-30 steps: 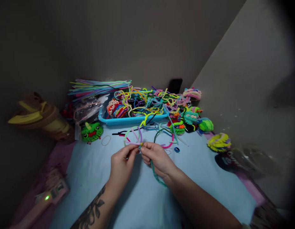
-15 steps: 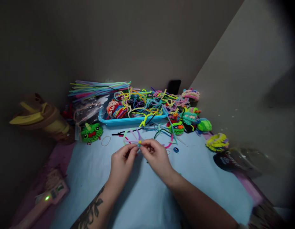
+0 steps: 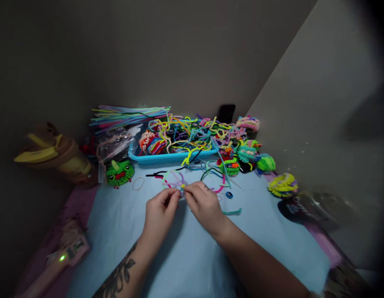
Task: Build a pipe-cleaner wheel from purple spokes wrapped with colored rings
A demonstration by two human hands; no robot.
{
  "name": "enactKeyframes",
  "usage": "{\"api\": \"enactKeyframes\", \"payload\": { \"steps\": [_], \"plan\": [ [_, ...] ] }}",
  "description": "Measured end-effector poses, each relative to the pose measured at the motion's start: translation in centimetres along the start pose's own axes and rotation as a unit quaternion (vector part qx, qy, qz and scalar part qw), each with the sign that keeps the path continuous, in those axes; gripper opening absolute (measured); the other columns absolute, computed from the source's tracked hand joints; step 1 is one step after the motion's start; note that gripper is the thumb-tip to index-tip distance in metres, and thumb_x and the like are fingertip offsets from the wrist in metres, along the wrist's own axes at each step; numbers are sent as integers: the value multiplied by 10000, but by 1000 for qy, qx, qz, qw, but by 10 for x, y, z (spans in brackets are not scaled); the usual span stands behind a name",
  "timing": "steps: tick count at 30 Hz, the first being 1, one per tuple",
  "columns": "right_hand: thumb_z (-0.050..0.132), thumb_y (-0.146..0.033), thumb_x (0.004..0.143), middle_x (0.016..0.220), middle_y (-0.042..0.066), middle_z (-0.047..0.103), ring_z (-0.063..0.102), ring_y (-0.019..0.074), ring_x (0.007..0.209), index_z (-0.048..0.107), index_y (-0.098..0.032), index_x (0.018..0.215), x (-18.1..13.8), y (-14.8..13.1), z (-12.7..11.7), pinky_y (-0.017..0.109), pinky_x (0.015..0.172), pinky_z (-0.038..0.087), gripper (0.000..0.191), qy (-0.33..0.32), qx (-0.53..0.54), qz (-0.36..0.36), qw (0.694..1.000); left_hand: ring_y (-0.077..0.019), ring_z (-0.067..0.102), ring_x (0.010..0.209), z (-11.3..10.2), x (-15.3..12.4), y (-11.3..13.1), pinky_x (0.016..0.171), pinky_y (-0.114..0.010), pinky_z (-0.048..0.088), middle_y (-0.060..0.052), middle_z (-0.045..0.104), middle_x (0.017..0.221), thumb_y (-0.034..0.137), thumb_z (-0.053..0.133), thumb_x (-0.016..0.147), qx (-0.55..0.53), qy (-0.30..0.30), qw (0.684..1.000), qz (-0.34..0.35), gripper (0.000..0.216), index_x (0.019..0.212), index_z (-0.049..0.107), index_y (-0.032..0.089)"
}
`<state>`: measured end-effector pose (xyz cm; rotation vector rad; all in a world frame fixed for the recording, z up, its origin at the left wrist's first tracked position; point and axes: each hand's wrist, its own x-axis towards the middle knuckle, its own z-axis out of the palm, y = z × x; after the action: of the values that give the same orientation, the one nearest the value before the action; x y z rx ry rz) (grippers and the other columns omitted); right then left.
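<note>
Between my hands is a ring of bent pipe cleaners (image 3: 173,173), pale green and lilac with a small yellow part at its near right edge. My left hand (image 3: 161,207) is closed in a pinch on the ring's near edge. My right hand (image 3: 206,207) pinches beside the yellow part, its fingertips close to those of the left. The fingers hide the exact grip. A teal pipe cleaner piece (image 3: 232,212) shows by my right wrist. A second loop, pink and dark green (image 3: 223,182), lies beyond my right hand, with a small blue bead-like piece (image 3: 229,195) nearby.
A blue tray (image 3: 176,158) heaped with coloured pipe cleaners stands at the back, straight pipe cleaners (image 3: 126,116) to its left. A green fuzzy figure (image 3: 119,173) and a rubber band (image 3: 138,183) lie left. Several fuzzy pieces and a clear cup (image 3: 322,209) are right.
My right hand has turned, its back now more upward and its fingers straighter. The ring has shifted slightly right. The teal piece now shows by my right wrist.
</note>
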<state>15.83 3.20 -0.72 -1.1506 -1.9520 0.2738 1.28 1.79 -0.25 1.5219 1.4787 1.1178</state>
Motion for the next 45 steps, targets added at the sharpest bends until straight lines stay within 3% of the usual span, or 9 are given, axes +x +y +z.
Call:
{"api": "enactKeyframes", "payload": {
  "steps": [7, 11, 14, 19, 23, 26, 31, 35, 45],
  "plan": [
    [570, -165, 761, 714, 11, 596, 545, 137, 649, 601, -198, 697, 13, -4, -6, 254, 601, 431, 78, 2, 147, 202, 968, -136, 607, 624, 2, 1, 4, 593, -225, 477, -18, 673, 713, 305, 540, 821, -15, -2, 1000, 11, 187, 815, 667, 167],
    [583, -211, 741, 763, 14, 612, 565, 133, 664, 582, -194, 734, 12, -2, -2, 245, 599, 446, 18, -14, 281, 263, 923, -133, 614, 594, 3, 3, 5, 575, -231, 494, -21, 670, 698, 306, 559, 795, -92, -25, 995, -29, 179, 777, 655, 156],
    [607, -254, 723, 677, -7, 600, 556, 125, 592, 558, -195, 723, 11, 1, 2, 234, 543, 435, 76, -21, 330, 297, 896, -138, 631, 594, 3, 5, 4, 552, -237, 507, -37, 679, 737, 322, 577, 780, -150, -50, 986, -55, 189, 809, 643, 147],
    [596, -237, 731, 707, 15, 641, 595, 150, 669, 571, -192, 702, 12, 2, -2, 261, 629, 459, 59, 69, 245, 263, 931, -136, 634, 642, -1, 8, 2, 558, -243, 504, -68, 668, 875, 322, 589, 777, -137, 22, 988, -72, 224, 924, 605, 153],
    [580, -220, 749, 761, 34, 662, 609, 159, 702, 580, -194, 718, 12, 0, -5, 270, 639, 467, 40, 101, 202, 244, 943, -148, 621, 749, 1, 8, -4, 538, -218, 494, -39, 607, 892, 281, 650, 712, -108, 59, 990, -72, 291, 948, 502, 196],
    [575, -202, 749, 777, 35, 667, 616, 159, 720, 585, -198, 713, 9, -4, -3, 269, 648, 471, 38, 112, 199, 234, 945, -159, 620, 796, 6, 5, -12, 613, -261, 533, -32, 584, 903, 267, 659, 706, -57, 40, 997, -23, 315, 944, 462, 208],
    [580, -191, 734, 771, 30, 667, 613, 156, 707, 592, -198, 705, 7, -8, -2, 264, 638, 471, 32, 109, 221, 243, 938, -214, 590, 995, 8, 0, -22, 741, -348, 550, -82, 588, 1048, 236, 582, 797, 103, 48, 981, 158, 241, 1028, 520, 204],
    [597, -224, 725, 689, 14, 647, 585, 142, 627, 589, -191, 701, 10, -8, -4, 256, 593, 457, 41, 100, 254, 286, 918, -248, 548, 1125, 6, 0, -22, 813, -376, 541, -117, 564, 1179, 227, 551, 826, 163, 45, 967, 191, 285, 1110, 555, 206],
    [616, -265, 707, 567, -18, 568, 485, 113, 508, 583, -183, 669, 15, -5, -7, 228, 474, 374, 96, 75, 276, 339, 896, -207, 655, 850, -2, 4, -24, 767, -335, 525, -90, 704, 939, 160, 485, 869, 279, 22, 916, 289, 227, 1067, 597, 169]
  ]
}}
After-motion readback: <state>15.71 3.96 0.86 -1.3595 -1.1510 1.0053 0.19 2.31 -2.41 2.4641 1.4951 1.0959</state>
